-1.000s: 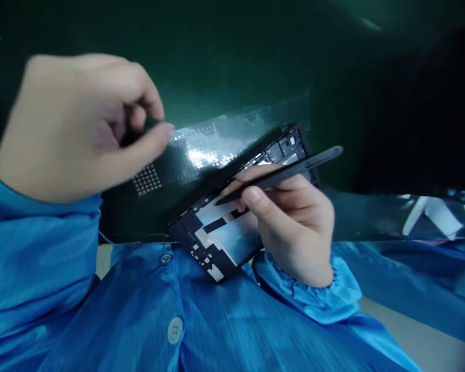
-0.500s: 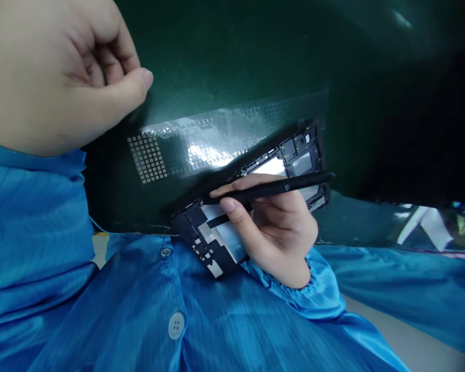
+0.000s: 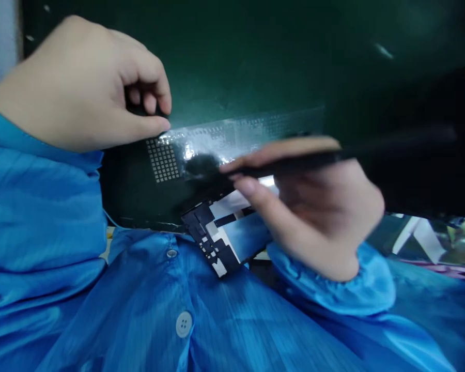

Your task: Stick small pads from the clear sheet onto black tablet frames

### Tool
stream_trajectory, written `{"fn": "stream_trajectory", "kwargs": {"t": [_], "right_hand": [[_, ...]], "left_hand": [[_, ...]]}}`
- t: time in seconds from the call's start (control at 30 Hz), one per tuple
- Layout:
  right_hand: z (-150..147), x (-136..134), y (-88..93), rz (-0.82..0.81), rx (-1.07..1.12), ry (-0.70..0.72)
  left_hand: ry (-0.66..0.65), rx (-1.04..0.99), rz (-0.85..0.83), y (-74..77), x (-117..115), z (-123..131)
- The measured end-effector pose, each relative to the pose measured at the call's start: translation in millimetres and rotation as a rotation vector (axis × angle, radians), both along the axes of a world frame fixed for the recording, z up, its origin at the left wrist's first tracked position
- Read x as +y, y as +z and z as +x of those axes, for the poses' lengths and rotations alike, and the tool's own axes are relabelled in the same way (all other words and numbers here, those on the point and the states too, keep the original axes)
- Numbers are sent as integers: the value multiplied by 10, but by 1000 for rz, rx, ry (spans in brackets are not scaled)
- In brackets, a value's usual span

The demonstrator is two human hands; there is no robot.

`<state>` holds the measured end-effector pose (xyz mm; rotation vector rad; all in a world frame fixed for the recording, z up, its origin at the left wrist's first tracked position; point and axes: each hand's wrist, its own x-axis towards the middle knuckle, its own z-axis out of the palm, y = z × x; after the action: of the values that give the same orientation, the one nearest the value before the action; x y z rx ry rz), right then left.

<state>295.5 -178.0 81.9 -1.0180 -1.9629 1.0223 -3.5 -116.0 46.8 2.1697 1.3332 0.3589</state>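
Your grip on the right is pressed together: the right hand [image 3: 321, 217] pinches slim black tweezers [image 3: 395, 142] between thumb and forefinger. Their tips point left and blur into a dark smear just over the work, while the long body runs out past your knuckles towards the right of the view.

Under that hand lies a rectangular black phone mid-frame [image 3: 225, 232], tilted, with most of its length hidden by your fingers. Its lower corner sits just above the front of your coat. The part you can see carries white, black and pale blue-grey panels with small stepped black patches along one edge. Any print on them is too blurred to read, and no brand or label can be made out.

Your left hand [image 3: 81, 88] hangs apart from the frame, up and to the left, with its fingers curled in towards the thumb. A dark patch shows between them, but you cannot tell whether it is a small item or only shadow, so this grip stays uncertain. The thumb tip reaches the edge of a clear film strip [image 3: 256, 129], which has a square grid of tiny dots [image 3: 163, 160] and lies on a dark green anti-static mat [image 3: 225, 67].

Both arms wear a blue striped anti-static coat [image 3: 42, 206] with gathered cuffs and white buttons [image 3: 184, 324]. Far right, past your hand, a white angular shape [image 3: 418, 237] sits out of focus.
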Motion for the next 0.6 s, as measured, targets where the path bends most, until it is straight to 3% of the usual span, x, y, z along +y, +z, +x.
{"fn": "stream_trajectory", "kwargs": {"t": [0.17,0.27,0.47,0.6], "right_hand": [[-396,663,-387,-207,-10,221],[-503,815,-577,-272,25,246],[-491,814,-549,-317,31,251],[-479,895,-474,-366,38,300]], "left_hand": [[-112,137,4,7,66,42],[-115,159,-44,-3,68,42],[-53,226,-145,116,19,125],[-34,224,-153,79,37,129]]}}
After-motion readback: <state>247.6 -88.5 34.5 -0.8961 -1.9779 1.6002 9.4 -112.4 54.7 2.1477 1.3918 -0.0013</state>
